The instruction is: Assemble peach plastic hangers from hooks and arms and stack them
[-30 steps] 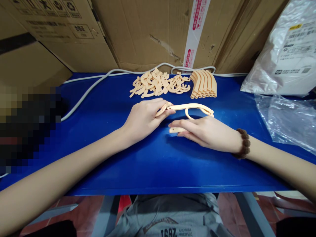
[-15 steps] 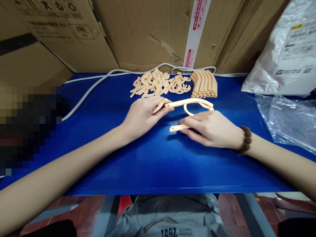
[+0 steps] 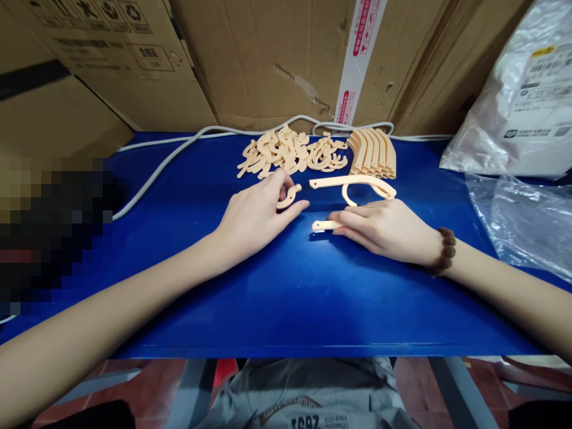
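My left hand (image 3: 261,208) holds a short, curved beige plastic piece (image 3: 289,196) with a hole in it. The thumb is stretched out below the piece, pointing right. To the right, my right hand (image 3: 373,229) is closed on a partly assembled beige folding hanger. One long hanger arm (image 3: 348,180) reaches left above the hand. A second arm (image 3: 322,226) sticks out between finger and thumb, its end showing a hole. The hanger's curved hook (image 3: 347,193) shows between the two arms. The curved piece is apart from both arm ends. My right palm hides the joint.
Behind my hands on the blue table (image 3: 277,298) lie a pile of short curved pieces (image 3: 277,149), a smaller pile of hooks (image 3: 324,156) and a stack of hanger arms (image 3: 373,154). A white cable (image 3: 170,159) runs behind. Cardboard boxes (image 3: 268,59) and a plastic bag (image 3: 513,113) stand around.
My left hand has let go of the upper hanger arm's end, and a gap has opened. The curved piece is now turned upward in the fingers. My right hand has shifted slightly right.
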Available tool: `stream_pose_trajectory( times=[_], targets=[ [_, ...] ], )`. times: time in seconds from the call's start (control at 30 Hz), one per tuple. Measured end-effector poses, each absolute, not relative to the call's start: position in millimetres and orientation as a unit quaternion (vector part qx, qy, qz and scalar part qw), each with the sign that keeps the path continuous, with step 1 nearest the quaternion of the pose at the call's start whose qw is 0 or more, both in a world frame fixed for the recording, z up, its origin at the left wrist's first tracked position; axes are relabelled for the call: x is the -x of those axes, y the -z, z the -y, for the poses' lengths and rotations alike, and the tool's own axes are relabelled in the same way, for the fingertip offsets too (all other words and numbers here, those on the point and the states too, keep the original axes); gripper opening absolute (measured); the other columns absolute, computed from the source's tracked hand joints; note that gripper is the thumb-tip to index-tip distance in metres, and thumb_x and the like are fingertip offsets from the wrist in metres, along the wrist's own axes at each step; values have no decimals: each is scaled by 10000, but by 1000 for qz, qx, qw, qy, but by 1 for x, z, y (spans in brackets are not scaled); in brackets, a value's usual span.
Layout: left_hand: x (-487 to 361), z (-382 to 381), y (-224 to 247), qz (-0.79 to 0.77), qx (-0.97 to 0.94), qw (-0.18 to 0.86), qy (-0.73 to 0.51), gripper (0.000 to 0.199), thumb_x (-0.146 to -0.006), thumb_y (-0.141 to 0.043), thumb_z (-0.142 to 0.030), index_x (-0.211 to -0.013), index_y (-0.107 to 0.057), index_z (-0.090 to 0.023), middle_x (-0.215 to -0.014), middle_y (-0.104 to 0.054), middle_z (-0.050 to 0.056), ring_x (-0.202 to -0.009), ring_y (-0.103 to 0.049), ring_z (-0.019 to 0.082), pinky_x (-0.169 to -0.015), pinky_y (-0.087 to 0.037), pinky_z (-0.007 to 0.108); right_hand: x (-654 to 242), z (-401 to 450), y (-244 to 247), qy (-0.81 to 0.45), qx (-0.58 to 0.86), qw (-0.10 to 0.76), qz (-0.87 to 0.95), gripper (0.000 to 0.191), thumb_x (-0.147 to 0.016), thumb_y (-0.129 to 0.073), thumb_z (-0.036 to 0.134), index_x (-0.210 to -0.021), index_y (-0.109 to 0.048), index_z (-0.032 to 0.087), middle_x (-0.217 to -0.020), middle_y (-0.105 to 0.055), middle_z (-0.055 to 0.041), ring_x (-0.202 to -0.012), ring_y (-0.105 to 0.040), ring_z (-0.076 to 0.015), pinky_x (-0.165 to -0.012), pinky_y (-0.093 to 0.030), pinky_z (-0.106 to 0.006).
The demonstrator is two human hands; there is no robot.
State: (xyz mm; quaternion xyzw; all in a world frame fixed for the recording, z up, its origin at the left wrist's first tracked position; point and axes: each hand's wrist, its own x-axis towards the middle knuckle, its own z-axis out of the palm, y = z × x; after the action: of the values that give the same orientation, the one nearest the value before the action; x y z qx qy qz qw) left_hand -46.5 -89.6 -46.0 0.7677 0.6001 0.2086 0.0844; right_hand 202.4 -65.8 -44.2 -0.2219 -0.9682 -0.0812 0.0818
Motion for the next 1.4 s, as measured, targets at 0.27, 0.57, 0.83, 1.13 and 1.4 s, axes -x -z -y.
stream_pose_trajectory(
  times=[0.27,0.57,0.83,1.13,1.4],
  targets=[
    [41,95,49,-532,-801,155,-226,318,-1033,-348,-411,-1043,-564,-177,-1135,-658,82,-1053,-615,245,-890,-457,368,-205,64,43,73,225,86,968,388,-1063,-350,381,-1177,-658,174,-984,-747,-66,-756,-683,-160,-602,-377,-270],
    [43,96,45,-507,-830,136,-187,384,-1045,-260,-400,-965,-579,-201,-887,-695,15,-802,-651,193,-664,-403,285,-206,62,41,98,268,91,954,422,-1059,-314,415,-1038,-650,161,-776,-718,-53,-630,-629,-150,-550,-303,-279],
    [42,95,47,-480,-855,118,-157,361,-1035,-257,-393,-926,-547,-208,-800,-672,2,-711,-635,176,-599,-348,273,-204,63,41,112,260,100,954,409,-1061,-314,395,-962,-640,169,-750,-701,-28,-645,-626,-146,-568,-316,-289],
    [43,93,46,-464,-868,111,-134,347,-1035,-252,-382,-921,-527,-204,-772,-654,5,-679,-624,179,-577,-324,270,-203,63,41,143,249,115,951,389,-1067,-325,388,-985,-642,177,-845,-741,-24,-718,-672,-151,-606,-370,-288],
    [45,89,41,-437,-897,49,-52,311,-1021,-407,-466,-934,-516,-188,-706,-640,1,-591,-608,178,-519,-263,251,-201,67,41,172,238,134,946,350,-1063,-358,359,-968,-640,174,-776,-726,-4,-650,-653,-136,-572,-333,-275]
  ],
)
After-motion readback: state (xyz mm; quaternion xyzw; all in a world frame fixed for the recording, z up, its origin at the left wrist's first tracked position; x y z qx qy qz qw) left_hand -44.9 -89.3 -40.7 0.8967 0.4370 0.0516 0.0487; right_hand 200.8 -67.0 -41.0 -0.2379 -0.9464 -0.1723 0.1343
